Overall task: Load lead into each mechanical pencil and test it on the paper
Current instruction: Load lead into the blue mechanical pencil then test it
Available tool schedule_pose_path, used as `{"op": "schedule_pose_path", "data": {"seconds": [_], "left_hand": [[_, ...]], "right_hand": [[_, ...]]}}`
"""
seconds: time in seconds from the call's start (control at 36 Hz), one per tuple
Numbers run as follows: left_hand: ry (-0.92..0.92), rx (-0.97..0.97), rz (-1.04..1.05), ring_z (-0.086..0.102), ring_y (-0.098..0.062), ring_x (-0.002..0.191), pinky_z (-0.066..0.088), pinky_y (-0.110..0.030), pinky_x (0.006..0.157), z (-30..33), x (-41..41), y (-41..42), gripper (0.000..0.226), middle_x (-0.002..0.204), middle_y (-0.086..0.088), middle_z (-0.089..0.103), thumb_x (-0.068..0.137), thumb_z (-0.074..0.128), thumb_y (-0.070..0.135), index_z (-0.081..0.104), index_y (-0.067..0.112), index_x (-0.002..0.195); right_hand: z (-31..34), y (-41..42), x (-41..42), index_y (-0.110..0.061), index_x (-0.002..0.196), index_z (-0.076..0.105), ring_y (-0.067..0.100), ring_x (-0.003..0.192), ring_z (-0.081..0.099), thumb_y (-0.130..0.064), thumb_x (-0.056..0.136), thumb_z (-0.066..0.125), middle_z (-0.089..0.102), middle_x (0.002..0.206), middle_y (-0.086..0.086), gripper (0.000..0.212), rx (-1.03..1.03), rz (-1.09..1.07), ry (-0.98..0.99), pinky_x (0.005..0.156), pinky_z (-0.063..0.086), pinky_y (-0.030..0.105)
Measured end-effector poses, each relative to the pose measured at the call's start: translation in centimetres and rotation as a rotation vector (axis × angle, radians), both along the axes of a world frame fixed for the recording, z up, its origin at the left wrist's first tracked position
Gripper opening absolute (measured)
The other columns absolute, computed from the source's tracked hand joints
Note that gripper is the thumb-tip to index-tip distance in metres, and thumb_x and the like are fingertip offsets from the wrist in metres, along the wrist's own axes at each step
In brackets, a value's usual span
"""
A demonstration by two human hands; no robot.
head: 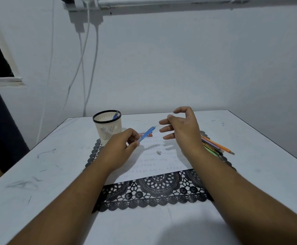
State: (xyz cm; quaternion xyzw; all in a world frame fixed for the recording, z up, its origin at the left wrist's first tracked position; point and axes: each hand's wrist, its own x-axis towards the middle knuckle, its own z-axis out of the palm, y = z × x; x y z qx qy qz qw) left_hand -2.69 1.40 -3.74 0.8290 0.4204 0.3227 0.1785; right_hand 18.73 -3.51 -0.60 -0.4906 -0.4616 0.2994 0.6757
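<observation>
My left hand [124, 145] grips a blue mechanical pencil [146, 133] near its lower end, its open top pointing up and to the right. My right hand [181, 129] pinches a thin lead stick [163, 120] between thumb and forefinger, the other fingers spread; the lead's lower tip is at the pencil's top end. Both hands hover above a white paper [154, 160] marked with rows of small pencil scribbles. A tiny grey cap [158, 152] lies on the paper. A pile of coloured mechanical pencils [216, 145] lies right of the paper, partly hidden by my right wrist.
A cream mesh pencil cup [107, 127] with one blue pencil inside stands at the back left of the black lace placemat [154, 193]. An orange lead case [146, 134] lies behind the blue pencil. White table [38, 174]; the wall and hanging cables are behind.
</observation>
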Motion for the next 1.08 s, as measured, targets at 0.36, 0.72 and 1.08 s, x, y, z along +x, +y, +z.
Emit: {"op": "schedule_pose_path", "data": {"seconds": [0.36, 0.72, 1.08], "left_hand": [[-0.012, 0.006, 0.008, 0.058, 0.006, 0.089, 0.048, -0.020, 0.072, -0.03, 0.10, -0.06, 0.006, 0.095, 0.016, 0.068, 0.102, 0.063, 0.027, 0.064, 0.032, 0.103], [-0.009, 0.001, 0.008, 0.057, 0.007, 0.090, 0.050, -0.021, 0.075, -0.22, 0.05, 0.16, 0.007, 0.097, 0.016, 0.068, 0.101, 0.064, 0.027, 0.064, 0.034, 0.102], [-0.010, 0.008, 0.000, 0.057, 0.006, 0.089, 0.046, -0.018, 0.072, -0.22, -0.03, -0.01, 0.006, 0.097, 0.016, 0.067, 0.101, 0.064, 0.027, 0.064, 0.032, 0.104]], "right_hand": [[-0.31, -0.43, -0.68, -0.024, 0.111, 0.048, 0.021, 0.075, 0.076, -0.021, 0.107, 0.057, 0.080, 0.090, -0.002, 0.011, 0.035, -0.012, -0.134, 0.061, 0.064, 0.040], [-0.47, -0.32, -0.80, -0.027, 0.110, 0.049, 0.020, 0.076, 0.076, -0.021, 0.107, 0.057, 0.080, 0.091, -0.003, 0.010, 0.031, -0.028, -0.174, 0.063, 0.064, 0.041], [-0.34, -0.47, -0.66, -0.025, 0.114, 0.045, 0.019, 0.072, 0.074, -0.022, 0.108, 0.054, 0.080, 0.088, -0.008, 0.011, 0.066, -0.084, -0.181, 0.057, 0.061, 0.036]]}}
